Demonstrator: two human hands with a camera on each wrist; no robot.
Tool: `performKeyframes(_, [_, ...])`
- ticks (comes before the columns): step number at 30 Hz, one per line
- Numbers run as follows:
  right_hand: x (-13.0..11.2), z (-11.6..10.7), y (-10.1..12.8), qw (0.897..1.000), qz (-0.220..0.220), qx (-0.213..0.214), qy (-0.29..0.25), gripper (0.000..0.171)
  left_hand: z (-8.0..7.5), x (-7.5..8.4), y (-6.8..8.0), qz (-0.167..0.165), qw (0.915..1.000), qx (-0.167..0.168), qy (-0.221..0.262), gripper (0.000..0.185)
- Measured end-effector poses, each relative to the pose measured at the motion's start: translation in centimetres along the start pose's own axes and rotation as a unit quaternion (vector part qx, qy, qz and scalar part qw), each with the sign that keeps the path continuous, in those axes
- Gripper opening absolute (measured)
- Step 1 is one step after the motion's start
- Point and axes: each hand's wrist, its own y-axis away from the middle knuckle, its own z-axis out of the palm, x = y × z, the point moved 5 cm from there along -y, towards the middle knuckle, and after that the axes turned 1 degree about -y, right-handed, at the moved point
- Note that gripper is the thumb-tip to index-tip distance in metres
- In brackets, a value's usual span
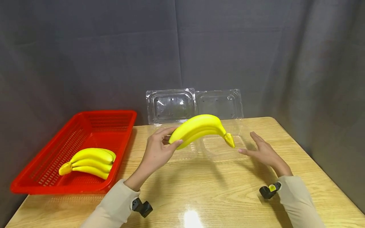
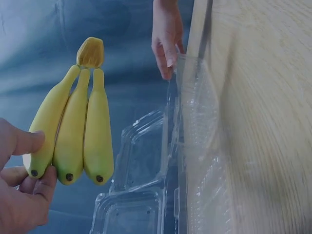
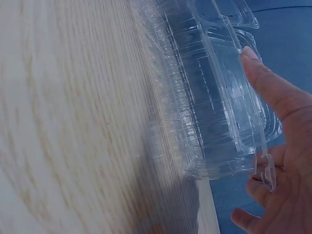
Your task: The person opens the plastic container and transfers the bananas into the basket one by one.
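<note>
Item 1. Wooden table point(image 1: 216, 196), pale grain, bearing all the work.

Item 2. Left hand point(image 1: 156, 152), sleeve in beige. Thumb and fingers were clamped on the blossom end of a banana bunch point(image 1: 199, 128); the left wrist view showed the thumb point(image 2: 22, 141) pressed on the outermost fruit and the fingers curled beneath.

Item 3. Banana bunch, three yellow fruits joined at one stem point(image 2: 90, 52). It was held clear of the table, arched, stem end pointing right and downward, above the near part of a clear plastic clamshell container point(image 1: 222, 145).

Item 4. Right hand point(image 1: 263, 151), sleeve in beige. Fingers were straight and slightly apart, palm turned inward, gripping nothing. It lay at the right edge of the clamshell container; the right wrist view showed a fingertip point(image 3: 251, 54) against the container's rim, though firm contact could not be told.

Item 5. Clear plastic clamshell container, open, its base on the table between the two hands and its two-celled lid point(image 1: 194, 104) raised upright behind.

Item 6. Red plastic basket point(image 1: 119, 126), slotted walls, at the table's left edge, well apart from the hands. It held a second banana bunch point(image 1: 89, 161) lying on its floor.

Item 7. Grey cloth backdrop point(image 1: 85, 57), behind the table.
</note>
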Motion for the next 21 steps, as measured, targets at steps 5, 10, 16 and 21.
performKeyframes(5, [0.0, 0.0, -0.2, 1.0, -0.002, -0.003, 0.003, 0.108, -1.4, -0.1, 0.4, -0.013, 0.9999, 0.005, 0.0, 0.041])
performKeyframes(10, [0.0, 0.0, -0.4, 1.0, -0.004, -0.004, 0.005, 0.108, -3.1, -0.1, 0.9, -0.017, 0.9998, 0.012, -0.006, 0.044])
performKeyframes(16, [0.1, -0.1, -0.4, 1.0, -0.006, -0.002, 0.004, 0.107, -4.8, -0.1, 1.3, -0.018, 0.9992, 0.025, -0.026, 0.046])
performKeyframes(21, [0.3, -0.2, 0.0, 1.0, -0.006, 0.0, -0.003, 0.106, -6.0, 0.0, 1.5, -0.011, 0.9989, 0.033, -0.032, 0.044])
